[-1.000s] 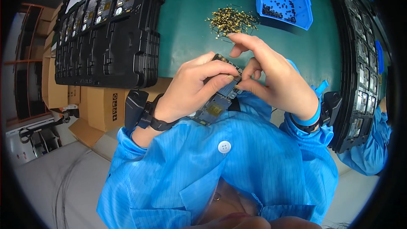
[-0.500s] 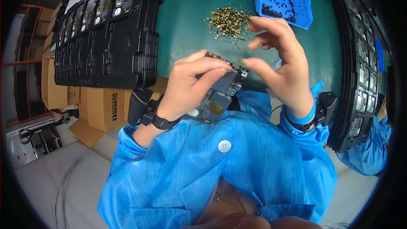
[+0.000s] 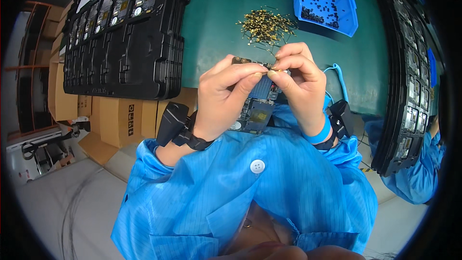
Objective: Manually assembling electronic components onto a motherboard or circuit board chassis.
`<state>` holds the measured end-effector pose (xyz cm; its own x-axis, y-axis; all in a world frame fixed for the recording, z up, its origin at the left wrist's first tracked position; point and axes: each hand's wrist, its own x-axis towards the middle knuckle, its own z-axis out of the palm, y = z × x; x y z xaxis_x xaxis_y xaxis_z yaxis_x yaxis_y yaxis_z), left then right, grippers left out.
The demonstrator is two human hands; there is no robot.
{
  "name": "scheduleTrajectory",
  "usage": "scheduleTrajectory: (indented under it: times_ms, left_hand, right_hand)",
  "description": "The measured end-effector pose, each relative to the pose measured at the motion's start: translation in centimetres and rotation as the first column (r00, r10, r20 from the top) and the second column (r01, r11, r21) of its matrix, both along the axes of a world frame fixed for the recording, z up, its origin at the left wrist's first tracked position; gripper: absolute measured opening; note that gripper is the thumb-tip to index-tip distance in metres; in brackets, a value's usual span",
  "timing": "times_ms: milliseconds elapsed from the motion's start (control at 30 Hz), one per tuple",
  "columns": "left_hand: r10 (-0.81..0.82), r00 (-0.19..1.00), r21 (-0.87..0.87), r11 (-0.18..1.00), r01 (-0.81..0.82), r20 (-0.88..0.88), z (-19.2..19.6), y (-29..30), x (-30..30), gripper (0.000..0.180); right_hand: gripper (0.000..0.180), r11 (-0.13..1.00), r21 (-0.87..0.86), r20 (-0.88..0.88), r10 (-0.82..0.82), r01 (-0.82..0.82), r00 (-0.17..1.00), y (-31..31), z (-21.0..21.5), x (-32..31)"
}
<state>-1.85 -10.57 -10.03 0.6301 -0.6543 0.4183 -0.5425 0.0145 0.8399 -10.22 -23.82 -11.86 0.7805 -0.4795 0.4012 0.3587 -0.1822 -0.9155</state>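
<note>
My left hand (image 3: 226, 98) grips a dark circuit board (image 3: 257, 110) with a blue patch, held up over the near edge of the green table (image 3: 216, 24). My right hand (image 3: 298, 84) pinches a small gold part (image 3: 272, 70) against the board's top edge, fingertips meeting my left thumb. Just beyond the hands, a pile of small gold parts (image 3: 264, 25) lies on the table. Both wrists wear dark devices, and a blue band with a coiled blue cord (image 3: 339, 79) sits on the right one.
A blue bin (image 3: 349, 9) of small black pieces stands at the far right of the table. Stacked black trays (image 3: 125, 53) holding boards fill the left side, more trays (image 3: 409, 91) the right. Cardboard boxes (image 3: 115, 120) stand below left. Another person's blue sleeve (image 3: 418, 173) shows at right.
My right hand reached out toward the gold pile, then came back down to the board's top edge with a gold part. My left hand kept holding the board, tilting it slightly.
</note>
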Motion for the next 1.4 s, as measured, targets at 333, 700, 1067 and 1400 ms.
scheduleTrajectory:
  times_ms: [333, 700, 1067, 1400]
  left_hand:
    - [-0.133, 0.928, -0.052, 0.991, 0.123, -0.348, 0.7, -0.1, 0.4, 0.037]
    - [-0.192, 0.592, 0.151, 0.864, 0.481, -0.783, 1.6, 0.4, 1.1, 0.027]
    - [-0.247, 0.665, 0.158, 0.86, 0.486, -0.705, 2.4, 0.0, 1.2, 0.022]
    - [-0.194, 0.704, 0.178, 0.891, 0.418, -0.683, 2.5, 0.2, 0.5, 0.019]
  right_hand:
    - [0.005, 0.952, 0.163, -0.045, 0.268, -0.258, 0.962, -2.0, 0.9, -0.3]
    - [0.008, 0.928, 0.133, -0.25, 0.372, -0.349, 0.894, -2.4, 2.5, -2.0]
    - [0.009, 0.95, -0.058, -0.287, 0.279, -0.307, 0.916, -2.9, 3.5, -2.8]
    - [0.009, 0.942, -0.119, -0.279, 0.271, -0.313, 0.921, -2.9, 3.7, -2.6]
